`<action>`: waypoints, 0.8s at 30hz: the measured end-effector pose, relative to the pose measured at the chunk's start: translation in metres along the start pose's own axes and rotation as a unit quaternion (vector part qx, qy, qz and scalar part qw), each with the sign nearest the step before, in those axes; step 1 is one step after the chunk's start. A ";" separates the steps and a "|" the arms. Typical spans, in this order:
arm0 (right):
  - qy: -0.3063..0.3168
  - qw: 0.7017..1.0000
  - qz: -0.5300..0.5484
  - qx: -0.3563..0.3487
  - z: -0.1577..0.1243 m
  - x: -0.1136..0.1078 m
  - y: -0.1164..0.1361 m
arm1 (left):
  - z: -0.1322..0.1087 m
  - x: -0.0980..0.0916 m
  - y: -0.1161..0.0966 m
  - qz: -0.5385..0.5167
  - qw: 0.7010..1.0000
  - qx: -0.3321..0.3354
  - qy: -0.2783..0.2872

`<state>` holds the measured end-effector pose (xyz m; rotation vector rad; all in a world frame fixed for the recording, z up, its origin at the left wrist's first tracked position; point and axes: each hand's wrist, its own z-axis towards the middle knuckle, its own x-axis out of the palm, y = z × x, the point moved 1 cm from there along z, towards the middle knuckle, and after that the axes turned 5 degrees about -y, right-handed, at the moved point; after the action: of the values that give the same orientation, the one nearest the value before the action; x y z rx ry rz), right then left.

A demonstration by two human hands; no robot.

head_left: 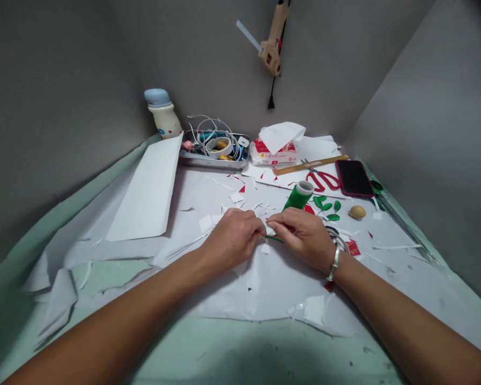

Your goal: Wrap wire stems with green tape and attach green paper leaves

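Note:
My left hand (232, 239) and my right hand (300, 236) meet low at the middle of the paper-covered table. Their fingertips pinch a thin green stem (274, 239), and most of its length is hidden by my fingers. A silver bangle (334, 263) circles my right wrist. Just beyond my right hand stands a roll of green tape (299, 195), tilted on the paper. Several small green leaves (325, 207) lie to its right. White paper scraps (236, 198) and red paper scraps (308, 209) are scattered around both hands.
Red-handled scissors (323, 181), a phone (355, 178), and a wooden ruler (310, 164) lie at the back right. Behind them are a tissue pack (273, 151) and a metal tray (214, 160) of cables. A large white paper sheet (144, 187) lies left. A glue gun (270, 48) hangs on the wall.

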<state>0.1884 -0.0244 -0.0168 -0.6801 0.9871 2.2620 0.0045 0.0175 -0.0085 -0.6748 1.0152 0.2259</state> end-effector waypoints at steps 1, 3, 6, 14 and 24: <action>-0.005 0.999 0.021 0.033 0.001 0.000 -0.005 | 0.001 -0.001 -0.002 -0.024 1.000 -0.002 0.005; 0.000 0.994 0.051 0.092 0.002 0.000 -0.013 | 0.002 -0.006 -0.005 -0.084 0.996 -0.030 -0.001; 0.033 0.993 0.050 0.098 0.000 0.003 -0.017 | 0.004 -0.013 -0.007 -0.170 0.979 -0.102 -0.040; 0.084 0.991 -0.073 -0.076 -0.006 0.007 0.012 | 0.002 -0.007 0.003 -0.033 0.985 -0.149 -0.079; 0.009 0.995 0.049 0.085 0.002 0.002 -0.015 | 0.003 -0.008 -0.006 -0.113 0.992 -0.050 -0.023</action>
<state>0.1969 -0.0144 -0.0240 -0.5902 1.2298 2.2254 0.0052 0.0158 0.0012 -0.8663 0.8785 0.0948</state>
